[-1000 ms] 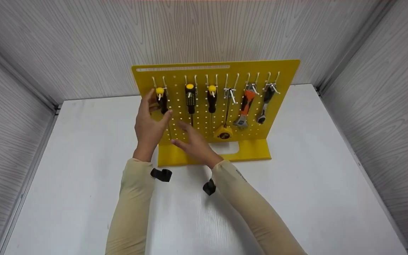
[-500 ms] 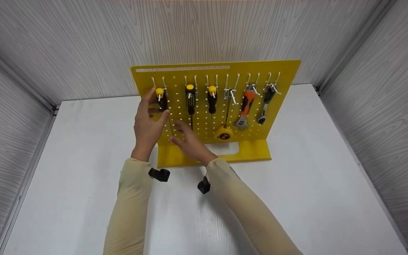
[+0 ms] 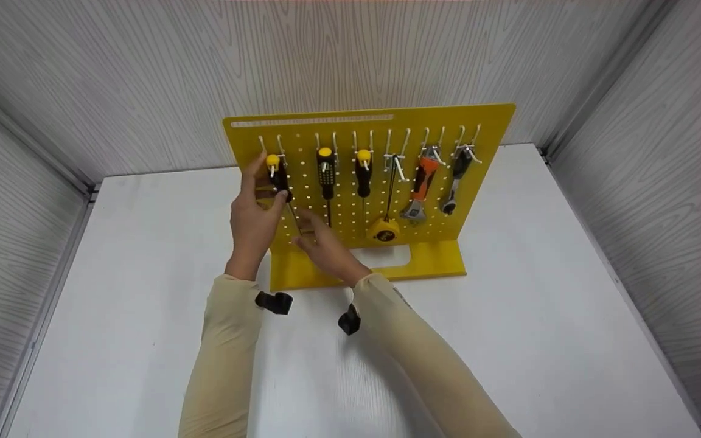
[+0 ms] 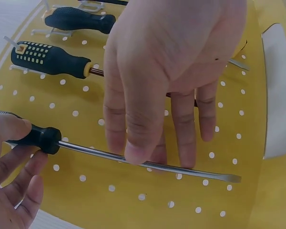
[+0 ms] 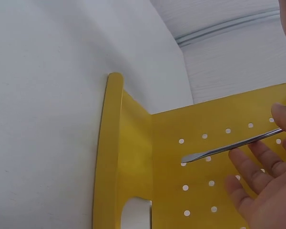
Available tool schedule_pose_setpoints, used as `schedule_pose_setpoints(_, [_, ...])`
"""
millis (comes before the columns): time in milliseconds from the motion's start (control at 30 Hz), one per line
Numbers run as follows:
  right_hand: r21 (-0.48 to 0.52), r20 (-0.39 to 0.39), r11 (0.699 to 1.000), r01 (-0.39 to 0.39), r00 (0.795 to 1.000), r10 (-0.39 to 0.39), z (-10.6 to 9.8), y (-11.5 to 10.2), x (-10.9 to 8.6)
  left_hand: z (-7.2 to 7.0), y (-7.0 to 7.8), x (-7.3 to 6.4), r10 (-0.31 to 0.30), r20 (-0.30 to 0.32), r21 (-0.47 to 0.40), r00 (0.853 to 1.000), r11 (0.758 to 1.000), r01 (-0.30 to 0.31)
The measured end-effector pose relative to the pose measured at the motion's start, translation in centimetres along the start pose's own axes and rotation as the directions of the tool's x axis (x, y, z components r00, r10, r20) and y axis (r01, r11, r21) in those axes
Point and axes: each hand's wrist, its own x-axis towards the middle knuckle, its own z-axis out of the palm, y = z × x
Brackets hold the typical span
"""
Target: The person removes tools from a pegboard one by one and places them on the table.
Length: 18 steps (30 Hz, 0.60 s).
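A screwdriver with a yellow-capped black handle (image 3: 279, 180) hangs at the left end of the yellow pegboard (image 3: 411, 131), a hook prong poking through its cap. My left hand (image 3: 253, 220) holds this handle, the thumb on its lower end and the fingers behind. Lower down, my right hand (image 3: 328, 248) has the steel shaft (image 4: 95, 152) between its thumb and fingers. The flat blade tip (image 5: 193, 157) sticks out past the fingers in the right wrist view, in front of the perforated panel. The shaft slants down to the right in the head view.
Right of my hands hang a screwdriver with a dotted grip (image 3: 326, 173), another screwdriver (image 3: 363, 177), a yellow tape measure (image 3: 384, 230), an orange-handled adjustable wrench (image 3: 426, 175) and a black-handled wrench-like tool (image 3: 460, 167). The board's foot (image 3: 435, 258) stands on a white table (image 3: 527, 292).
My right hand has moved left and slightly up to the shaft. The left thumb has slid a little left, and the shaft slants more to the right. The pegboard's left side has shifted slightly.
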Motion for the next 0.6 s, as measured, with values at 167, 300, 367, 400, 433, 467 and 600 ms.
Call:
schedule_pose_setpoints(167, [0.031,0.017,0.999,-0.011,1.0,0.01,0.4,0.2,-0.1,-0.2,0.0,-0.1,0.011,-0.006,0.036,1.0,0.999,-0.011])
schedule_pose_setpoints(300, [0.008,0.027,1.0,0.01,1.0,-0.01,0.6,0.1,-0.5,-0.5,0.2,-0.2,0.004,0.007,0.046,1.0,0.999,-0.005])
schedule_pose_setpoints(367, [-0.011,0.023,1.0,0.023,0.999,-0.023,0.7,0.1,-0.6,-0.7,0.4,-0.2,-0.003,0.012,0.051,1.0,0.999,0.002])
schedule_pose_setpoints(400, [-0.017,0.016,0.999,0.034,0.999,-0.034,0.7,0.1,-0.7,-0.8,0.5,-0.2,-0.004,0.014,0.052,1.0,0.999,0.003])
schedule_pose_setpoints(433, [-0.026,0.007,0.999,0.041,0.999,-0.041,0.7,0.0,-0.8,-0.9,0.6,-0.2,-0.005,0.016,0.051,1.0,0.999,0.004])
schedule_pose_setpoints(467, [-0.035,-0.003,0.998,0.052,0.999,-0.052,0.7,0.1,-0.8,-1.0,0.7,-0.2,-0.005,0.018,0.052,1.0,0.999,0.004])
schedule_pose_setpoints(600, [-0.073,-0.045,0.994,0.084,0.995,-0.088,0.7,0.2,-1.1,-1.3,0.9,-0.2,0.003,0.028,0.064,1.0,0.998,-0.004])
